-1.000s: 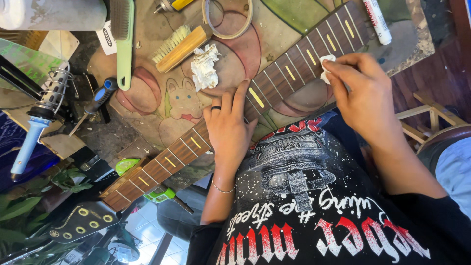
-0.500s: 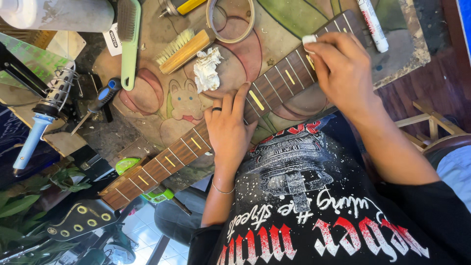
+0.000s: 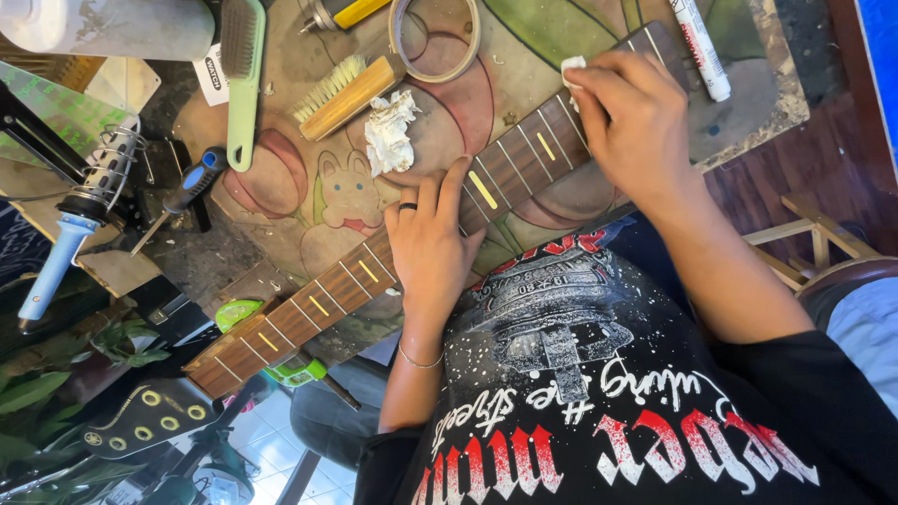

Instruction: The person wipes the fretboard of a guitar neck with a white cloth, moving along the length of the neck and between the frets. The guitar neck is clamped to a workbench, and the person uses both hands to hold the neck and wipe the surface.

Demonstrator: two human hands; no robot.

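Wooden fretboard [image 3: 327, 295], white cloth [image 3: 571, 67], hands.

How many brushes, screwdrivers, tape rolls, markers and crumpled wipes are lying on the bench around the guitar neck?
Brushes: 2, green-handled and wooden
Screwdrivers: 1, blue-handled screwdriver
Tape rolls: 1, tape roll
Markers: 1, white marker
Crumpled wipes: 1, crumpled wipe
Total: 6

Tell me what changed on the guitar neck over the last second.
The right hand, pressing a small white cloth, slid along the fretboard away from the left hand. The left hand stayed flat on the neck; crumpled tissue and brushes did not move.
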